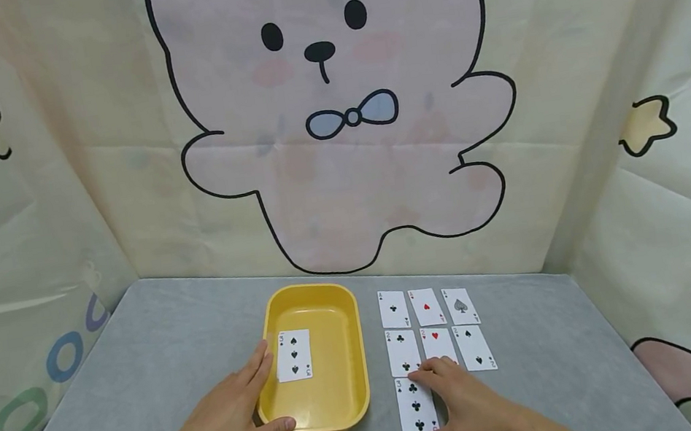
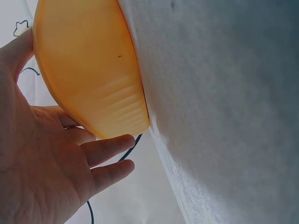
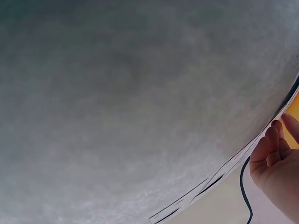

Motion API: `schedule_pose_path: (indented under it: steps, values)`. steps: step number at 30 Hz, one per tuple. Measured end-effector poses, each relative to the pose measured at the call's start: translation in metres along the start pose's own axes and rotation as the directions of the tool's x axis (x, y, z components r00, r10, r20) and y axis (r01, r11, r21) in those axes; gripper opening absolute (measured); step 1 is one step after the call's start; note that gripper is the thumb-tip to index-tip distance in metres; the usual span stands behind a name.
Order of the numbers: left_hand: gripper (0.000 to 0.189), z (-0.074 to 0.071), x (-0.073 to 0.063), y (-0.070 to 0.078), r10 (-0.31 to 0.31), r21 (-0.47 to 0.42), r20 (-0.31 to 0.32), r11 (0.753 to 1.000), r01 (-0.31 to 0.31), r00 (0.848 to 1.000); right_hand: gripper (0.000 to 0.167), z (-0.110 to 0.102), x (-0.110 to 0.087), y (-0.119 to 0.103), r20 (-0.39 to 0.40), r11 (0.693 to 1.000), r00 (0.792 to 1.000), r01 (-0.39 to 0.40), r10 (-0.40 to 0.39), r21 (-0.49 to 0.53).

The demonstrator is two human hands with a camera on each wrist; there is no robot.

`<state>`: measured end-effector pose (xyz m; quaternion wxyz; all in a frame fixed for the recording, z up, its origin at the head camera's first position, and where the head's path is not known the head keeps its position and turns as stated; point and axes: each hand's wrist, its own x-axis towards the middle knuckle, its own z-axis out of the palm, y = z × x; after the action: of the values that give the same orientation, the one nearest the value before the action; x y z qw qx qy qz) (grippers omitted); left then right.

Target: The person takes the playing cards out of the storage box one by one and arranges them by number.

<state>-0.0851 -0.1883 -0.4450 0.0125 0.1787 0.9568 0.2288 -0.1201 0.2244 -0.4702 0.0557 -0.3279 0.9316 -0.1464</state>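
Note:
My left hand (image 1: 230, 412) holds the left side of a yellow plastic tray (image 1: 356, 361), thumb over the near rim and fingers along the left edge. In the left wrist view two fingers (image 2: 112, 148) extend past the tray wall. Inside the tray lies a three of spades (image 1: 293, 355), face up. My right hand (image 1: 465, 405) holds a three of clubs (image 1: 412, 408), fingertips at its top edge and thumb at its bottom right corner. That card lies just below the two of clubs (image 1: 402, 351). The fingers cover part of the two of hearts (image 1: 437, 341).
Above these cards runs a row of aces: clubs (image 1: 393, 309), hearts (image 1: 427, 306) and spades (image 1: 460, 305). The two of spades (image 1: 474, 347) ends the second row. Grey cloth covers the table (image 1: 189, 326). Printed fabric walls (image 1: 342, 194) stand behind and beside it.

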Motion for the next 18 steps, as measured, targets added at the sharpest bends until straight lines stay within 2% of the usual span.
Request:
schedule_pose_path:
  steps: [6,12,18]
  values:
    - [0.108,0.0,-0.001,0.001,-0.002,0.004,-0.002,1.0,0.002,1.0,0.088,-0.003,0.002,-0.001,-0.054,0.999,0.997,0.053,-0.054,-0.01]
    - [0.109,-0.001,0.0,0.002,-0.007,0.003,0.008,1.0,0.007,1.0,0.079,-0.023,0.017,-0.008,-0.08,0.999,0.996,0.03,-0.029,0.019]
    - [0.11,0.0,0.002,0.001,-0.014,0.01,0.02,1.0,0.014,1.0,0.077,-0.046,0.039,-0.021,-0.057,0.995,0.998,0.002,0.003,0.097]
